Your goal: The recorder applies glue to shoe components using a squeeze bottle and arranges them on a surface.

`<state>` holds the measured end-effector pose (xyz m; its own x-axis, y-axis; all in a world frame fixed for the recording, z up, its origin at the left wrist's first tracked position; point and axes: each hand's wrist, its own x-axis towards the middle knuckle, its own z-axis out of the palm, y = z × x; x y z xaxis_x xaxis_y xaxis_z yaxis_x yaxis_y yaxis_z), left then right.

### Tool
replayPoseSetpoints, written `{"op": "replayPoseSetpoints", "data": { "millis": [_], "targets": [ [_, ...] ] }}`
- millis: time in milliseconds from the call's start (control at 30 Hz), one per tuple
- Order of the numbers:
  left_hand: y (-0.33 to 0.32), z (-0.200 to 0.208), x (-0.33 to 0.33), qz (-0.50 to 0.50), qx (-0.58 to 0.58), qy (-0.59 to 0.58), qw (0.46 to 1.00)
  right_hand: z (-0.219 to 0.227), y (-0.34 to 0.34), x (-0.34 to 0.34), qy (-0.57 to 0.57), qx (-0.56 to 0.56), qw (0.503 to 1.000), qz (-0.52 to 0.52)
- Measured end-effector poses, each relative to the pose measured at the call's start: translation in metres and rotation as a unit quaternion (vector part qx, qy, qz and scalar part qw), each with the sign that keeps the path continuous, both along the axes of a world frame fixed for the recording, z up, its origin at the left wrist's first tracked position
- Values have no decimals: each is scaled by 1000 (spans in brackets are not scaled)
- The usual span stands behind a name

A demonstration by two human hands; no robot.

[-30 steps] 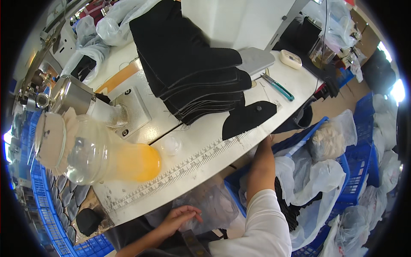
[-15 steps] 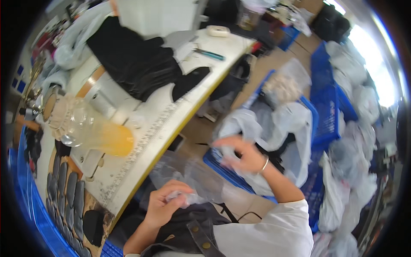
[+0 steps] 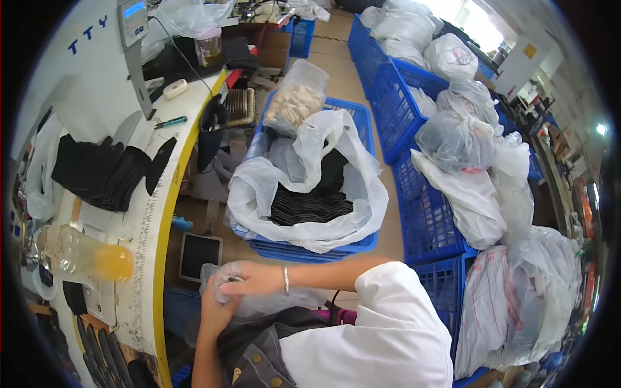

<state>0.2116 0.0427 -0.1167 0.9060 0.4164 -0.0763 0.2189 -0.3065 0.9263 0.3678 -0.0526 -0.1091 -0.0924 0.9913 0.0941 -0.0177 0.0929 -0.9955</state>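
A crumpled clear plastic bag (image 3: 275, 302) lies over my lap, bunched up between my hands. My left hand (image 3: 217, 309) is closed around its gathered end. Bent across my body, my right arm brings my right hand (image 3: 257, 279) against the left one, its fingers closed on the same plastic. The fingertips are partly hidden where the hands meet. Just beyond them stands a blue crate (image 3: 317, 253) lined with an open whitish plastic bag (image 3: 359, 223). Inside that bag is a stack of black fabric pieces (image 3: 310, 205).
To the left, a white worktable (image 3: 145, 258) with a yellow edge carries black fabric pieces (image 3: 107, 169), a clear bottle with an orange end (image 3: 87, 253) and teal snips (image 3: 171, 121). Blue crates (image 3: 420, 200) heaped with filled plastic bags (image 3: 462, 139) line the right side.
My right hand has come back from over the crate to my left hand at the lap. The view has swung to the right, so the table now sits farther left.
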Motion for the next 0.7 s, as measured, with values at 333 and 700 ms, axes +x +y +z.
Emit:
{"op": "replayPoseSetpoints", "data": {
  "millis": [333,700],
  "targets": [
    [-17,-19,8,183,-469,-148,851,-2,-19,-17,86,2,995,-42],
    [36,-49,31,-59,374,18,925,30,-61,88,-482,215,801,-283]
  ]
}}
